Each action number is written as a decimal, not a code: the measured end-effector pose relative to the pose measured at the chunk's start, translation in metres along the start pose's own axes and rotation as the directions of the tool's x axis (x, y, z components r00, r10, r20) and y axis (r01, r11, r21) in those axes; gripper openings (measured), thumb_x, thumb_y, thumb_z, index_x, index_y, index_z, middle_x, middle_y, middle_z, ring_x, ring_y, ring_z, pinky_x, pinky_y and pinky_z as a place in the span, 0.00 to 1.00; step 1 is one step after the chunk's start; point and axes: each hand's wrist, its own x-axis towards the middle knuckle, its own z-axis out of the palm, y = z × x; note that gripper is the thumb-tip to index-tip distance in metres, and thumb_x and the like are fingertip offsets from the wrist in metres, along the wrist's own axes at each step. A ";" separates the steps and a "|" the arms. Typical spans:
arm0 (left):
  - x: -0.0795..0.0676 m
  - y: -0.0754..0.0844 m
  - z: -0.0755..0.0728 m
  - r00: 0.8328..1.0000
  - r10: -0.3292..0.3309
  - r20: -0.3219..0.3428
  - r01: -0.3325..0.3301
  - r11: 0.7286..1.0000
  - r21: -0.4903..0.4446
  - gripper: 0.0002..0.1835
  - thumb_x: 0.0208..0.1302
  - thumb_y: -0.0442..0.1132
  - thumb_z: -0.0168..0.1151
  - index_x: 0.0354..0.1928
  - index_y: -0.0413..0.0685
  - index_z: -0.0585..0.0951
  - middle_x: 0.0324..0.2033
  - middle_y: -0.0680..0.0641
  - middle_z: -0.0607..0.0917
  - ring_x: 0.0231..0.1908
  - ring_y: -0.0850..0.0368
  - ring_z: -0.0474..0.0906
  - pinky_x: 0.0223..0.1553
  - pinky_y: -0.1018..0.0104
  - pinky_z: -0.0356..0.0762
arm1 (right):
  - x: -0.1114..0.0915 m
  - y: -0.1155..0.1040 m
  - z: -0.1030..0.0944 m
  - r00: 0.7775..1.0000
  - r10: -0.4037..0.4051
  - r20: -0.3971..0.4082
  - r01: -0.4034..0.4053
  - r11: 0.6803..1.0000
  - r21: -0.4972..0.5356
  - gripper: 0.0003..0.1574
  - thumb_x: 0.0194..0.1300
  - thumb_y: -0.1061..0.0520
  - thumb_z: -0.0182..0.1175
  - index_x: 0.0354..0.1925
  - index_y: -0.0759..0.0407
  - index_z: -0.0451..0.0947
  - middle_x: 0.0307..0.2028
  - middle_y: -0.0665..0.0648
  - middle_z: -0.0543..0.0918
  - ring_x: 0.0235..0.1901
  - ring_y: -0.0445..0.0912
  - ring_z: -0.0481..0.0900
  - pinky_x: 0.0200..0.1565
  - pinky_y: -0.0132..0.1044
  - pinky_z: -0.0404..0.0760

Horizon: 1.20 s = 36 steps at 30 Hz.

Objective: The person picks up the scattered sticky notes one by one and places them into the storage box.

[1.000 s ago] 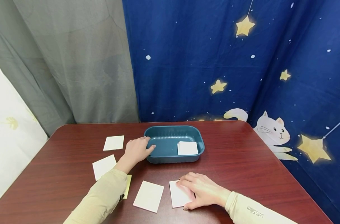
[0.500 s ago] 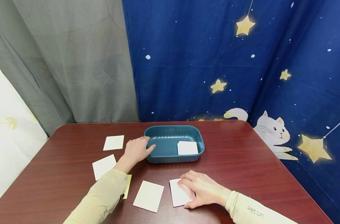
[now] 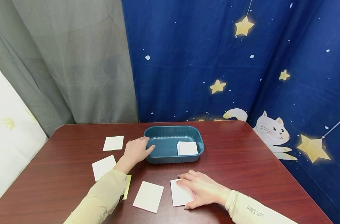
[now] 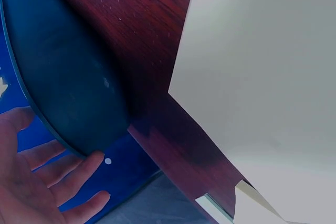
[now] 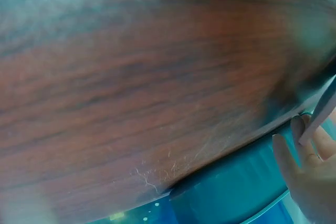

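My left hand (image 3: 137, 150) grips the left end of a dark teal plastic basin (image 3: 170, 159), its thumb reaching over the rim. In the left wrist view, that hand's fingers (image 4: 73, 179) lie along the basin's outer side. Below the basin, my right hand (image 3: 203, 188) holds a square white card (image 3: 177, 194) by opposite edges, thumb at the near side and fingers at the far side. The card's right part is hidden under the palm. In the right wrist view, the card's thin edge (image 5: 321, 111) shows beside the fingers. Several white cards (image 3: 188, 148) lie stacked in the basin's right end.
Just left of the held card lies another white card (image 3: 148, 197). A yellow card (image 3: 127, 187) is partly under the left sleeve. Two more white cards (image 3: 113, 143) lie farther left. Curtains (image 3: 186, 62) hang behind the dark red wooden table (image 3: 242, 161).
The right hand and the card it holds have shifted very slightly away from the person. The left hand and the basin stay where they were.
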 end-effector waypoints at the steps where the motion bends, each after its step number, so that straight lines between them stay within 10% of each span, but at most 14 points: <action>1: 0.000 0.000 0.000 1.000 0.001 -0.002 -0.001 1.000 0.000 0.26 0.57 0.53 0.55 0.49 0.40 0.75 0.44 0.42 0.79 0.38 0.46 0.77 0.37 0.51 0.72 | 0.000 0.000 0.000 1.000 -0.007 0.000 0.007 1.000 -0.001 0.45 0.40 0.26 0.57 0.50 0.52 0.72 0.50 0.53 0.72 0.44 0.42 0.67 0.44 0.35 0.68; 36: 0.001 -0.001 0.002 1.000 -0.001 -0.016 0.001 1.000 -0.006 0.25 0.57 0.52 0.55 0.49 0.40 0.76 0.44 0.42 0.79 0.37 0.46 0.77 0.37 0.51 0.72 | 0.000 0.006 -0.012 1.000 -0.016 -0.018 0.015 0.998 -0.058 0.41 0.38 0.29 0.60 0.49 0.48 0.73 0.49 0.47 0.71 0.44 0.41 0.67 0.41 0.38 0.69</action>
